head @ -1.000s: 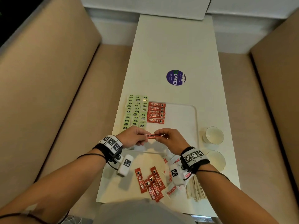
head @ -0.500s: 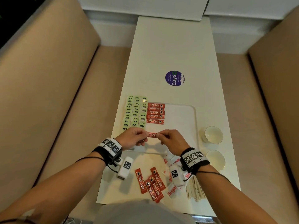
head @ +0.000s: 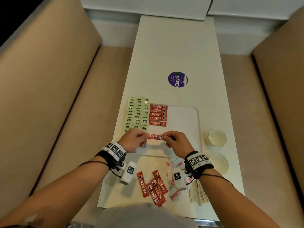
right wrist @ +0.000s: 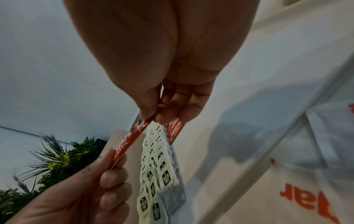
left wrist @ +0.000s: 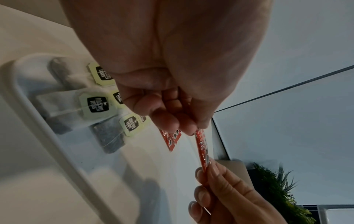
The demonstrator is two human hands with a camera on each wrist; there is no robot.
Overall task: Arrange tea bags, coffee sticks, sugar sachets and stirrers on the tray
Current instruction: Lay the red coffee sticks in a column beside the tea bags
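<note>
coffee stick [head: 155,136] red | tea bags [head: 137,114] pale green | tray [head: 189,116] white

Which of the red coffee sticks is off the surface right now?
The coffee stick pinched at its ends by the left hand and right hand, over the tray. The others lie flat.

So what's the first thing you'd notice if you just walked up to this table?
Both hands, the left hand and the right hand, pinch one red coffee stick by its ends above the white tray. Behind it lie five coffee sticks in a column, beside rows of green-tagged tea bags.
</note>
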